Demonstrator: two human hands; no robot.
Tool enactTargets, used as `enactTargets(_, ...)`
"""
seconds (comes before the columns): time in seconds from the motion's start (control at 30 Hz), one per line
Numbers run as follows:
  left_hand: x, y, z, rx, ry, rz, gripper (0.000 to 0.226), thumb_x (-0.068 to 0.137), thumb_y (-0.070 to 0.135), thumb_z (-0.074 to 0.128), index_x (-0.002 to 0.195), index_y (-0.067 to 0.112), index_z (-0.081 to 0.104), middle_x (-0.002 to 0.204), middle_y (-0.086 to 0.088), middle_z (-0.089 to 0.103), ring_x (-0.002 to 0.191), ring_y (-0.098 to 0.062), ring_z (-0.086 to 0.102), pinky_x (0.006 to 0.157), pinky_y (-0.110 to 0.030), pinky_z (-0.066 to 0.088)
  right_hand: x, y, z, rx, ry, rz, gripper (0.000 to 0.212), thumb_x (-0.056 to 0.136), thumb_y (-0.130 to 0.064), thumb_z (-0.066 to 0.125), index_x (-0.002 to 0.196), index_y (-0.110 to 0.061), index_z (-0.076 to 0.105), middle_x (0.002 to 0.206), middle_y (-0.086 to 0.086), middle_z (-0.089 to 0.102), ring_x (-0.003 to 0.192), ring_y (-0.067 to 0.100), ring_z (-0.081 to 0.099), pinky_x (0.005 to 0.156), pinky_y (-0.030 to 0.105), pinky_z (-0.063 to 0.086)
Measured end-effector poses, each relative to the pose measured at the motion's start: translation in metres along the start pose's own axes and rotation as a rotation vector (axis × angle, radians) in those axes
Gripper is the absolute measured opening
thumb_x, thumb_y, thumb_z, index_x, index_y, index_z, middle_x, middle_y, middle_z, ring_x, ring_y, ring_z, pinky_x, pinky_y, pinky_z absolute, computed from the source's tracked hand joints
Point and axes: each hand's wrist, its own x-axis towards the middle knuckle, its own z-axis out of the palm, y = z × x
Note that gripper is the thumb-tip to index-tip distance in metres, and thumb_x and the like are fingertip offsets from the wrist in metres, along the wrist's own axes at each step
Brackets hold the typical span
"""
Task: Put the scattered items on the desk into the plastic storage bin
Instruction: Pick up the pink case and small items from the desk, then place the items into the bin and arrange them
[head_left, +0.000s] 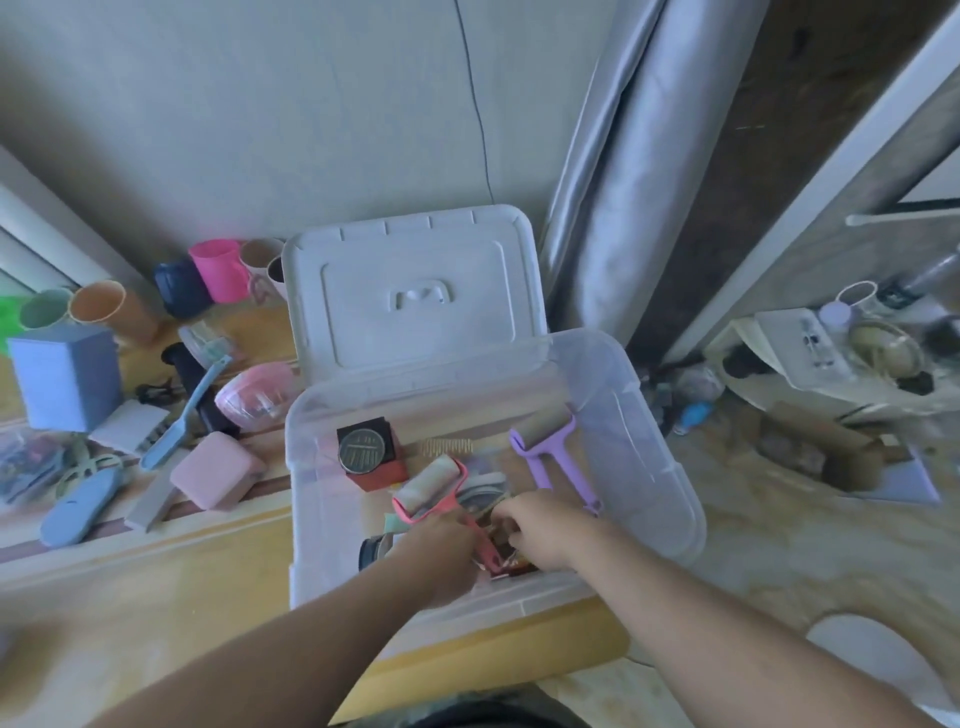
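A clear plastic storage bin (649, 457) stands at the desk's right end with its white lid (415, 291) leaning against the wall behind it. Inside lie a purple lint roller (553, 449), a pink lint roller (434, 486), a red box with a round black disc (366, 452) and a dark round tin (371, 553). Both hands are down in the bin's near side. My left hand (441, 553) grips the pink roller's handle. My right hand (535, 525) has curled fingers on a small dark item (511, 561), which is mostly hidden.
Left of the bin the wooden desk (156, 597) holds a pink square case (215, 475), a pink round container (257, 395), a blue brush (184, 415), a blue oval case (78, 506), a blue box (65, 376) and several cups (215, 270). A grey curtain (613, 171) hangs right of the lid.
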Motion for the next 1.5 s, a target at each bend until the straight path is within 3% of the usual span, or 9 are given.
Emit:
enactTargets(0.13, -0.021, -0.001, -0.017, -0.041, 0.145, 0.055, 0.029, 0.094, 0.028, 0.055, 0.115, 0.034, 0.075, 0.124, 0.002, 0.066, 0.119, -0.016, 0.056, 0.090, -0.023, 0.039, 0.001, -0.012, -0.009, -0.035, 0.165, -0.026, 0.041, 0.099, -0.023, 0.056, 0.136, -0.039, 0.060, 0.134, -0.003, 0.058, 0.116, 0.030, 0.060, 0.091, 0.045, 0.053)
enactTargets(0.3, -0.071, -0.044, -0.061, -0.222, 0.651, 0.103, 0.023, 0.087, 0.017, 0.070, 0.107, 0.025, 0.079, 0.114, 0.002, 0.065, 0.100, -0.014, 0.065, 0.083, -0.025, 0.052, 0.008, -0.072, -0.037, 0.110, 0.403, -0.232, 0.031, 0.096, -0.018, 0.059, 0.118, -0.039, 0.067, 0.116, -0.016, 0.065, 0.105, 0.014, 0.062, 0.078, 0.034, 0.049)
enactTargets(0.4, -0.101, -0.102, -0.088, -0.219, 0.969, -0.012, 0.017, 0.086, 0.017, 0.073, 0.101, 0.023, 0.077, 0.112, 0.004, 0.061, 0.101, -0.014, 0.062, 0.084, -0.024, 0.050, 0.019, -0.132, -0.052, 0.193, 0.512, -0.384, 0.030, 0.096, -0.010, 0.060, 0.119, -0.024, 0.073, 0.110, -0.006, 0.068, 0.098, 0.018, 0.061, 0.080, 0.036, 0.050)
enactTargets(0.47, -0.117, -0.152, -0.096, -0.203, 1.028, -0.193, 0.017, 0.085, 0.014, 0.077, 0.098, 0.024, 0.078, 0.112, 0.005, 0.060, 0.104, -0.017, 0.061, 0.086, -0.031, 0.050, 0.033, -0.177, -0.054, 0.201, 0.569, -0.478, 0.028, 0.093, -0.004, 0.062, 0.115, -0.015, 0.075, 0.110, -0.001, 0.070, 0.101, 0.021, 0.062, 0.083, 0.034, 0.049)
enactTargets(0.63, -0.144, -0.280, -0.068, -0.266, 0.792, -0.635, 0.032, 0.083, 0.013, 0.074, 0.111, 0.028, 0.073, 0.123, 0.002, 0.055, 0.115, -0.030, 0.053, 0.093, -0.040, 0.046, 0.090, -0.278, -0.030, 0.170, 0.558, -0.549, 0.033, 0.091, -0.009, 0.064, 0.122, -0.017, 0.070, 0.119, 0.001, 0.064, 0.111, 0.022, 0.059, 0.087, 0.035, 0.052)
enactTargets(0.8, -0.163, -0.373, -0.030, -0.250, 0.431, -0.802, 0.055, 0.085, 0.025, 0.065, 0.139, 0.031, 0.055, 0.142, -0.004, 0.046, 0.131, -0.033, 0.044, 0.110, -0.047, 0.041, 0.169, -0.342, 0.017, 0.005, 0.427, -0.321, 0.053, 0.090, -0.026, 0.070, 0.139, -0.025, 0.049, 0.132, 0.002, 0.044, 0.122, 0.028, 0.046, 0.087, 0.043, 0.055)
enactTargets(0.97, -0.157, -0.415, -0.014, -0.344, 0.364, -0.759, 0.061, 0.086, 0.028, 0.067, 0.144, 0.024, 0.050, 0.145, -0.010, 0.049, 0.132, -0.034, 0.045, 0.111, -0.045, 0.039, 0.233, -0.367, 0.064, -0.036, 0.308, -0.017, 0.093, 0.081, -0.051, 0.081, 0.149, -0.036, 0.021, 0.154, 0.006, 0.024, 0.130, 0.036, 0.039, 0.089, 0.048, 0.056)
enactTargets(1.23, -0.131, -0.432, -0.015, -0.195, 0.362, -0.699, 0.068, 0.086, 0.020, 0.069, 0.144, 0.020, 0.032, 0.122, -0.011, 0.055, 0.112, -0.035, 0.052, 0.091, -0.044, 0.048, 0.267, -0.369, 0.103, 0.001, 0.383, 0.078, 0.110, 0.076, -0.038, 0.084, 0.155, -0.042, 0.008, 0.142, 0.006, 0.028, 0.122, 0.034, 0.038, 0.078, 0.043, 0.053)
enactTargets(1.5, -0.167, -0.405, 0.014, -0.156, 0.145, -0.671, 0.060, 0.085, 0.012, 0.063, 0.139, 0.024, 0.040, 0.130, -0.005, 0.051, 0.115, -0.031, 0.051, 0.092, -0.040, 0.051, 0.215, -0.342, 0.136, -0.091, 0.268, 0.072, 0.122, 0.073, -0.033, 0.083, 0.156, -0.050, -0.005, 0.147, 0.002, 0.023, 0.123, 0.030, 0.038, 0.093, 0.040, 0.051)
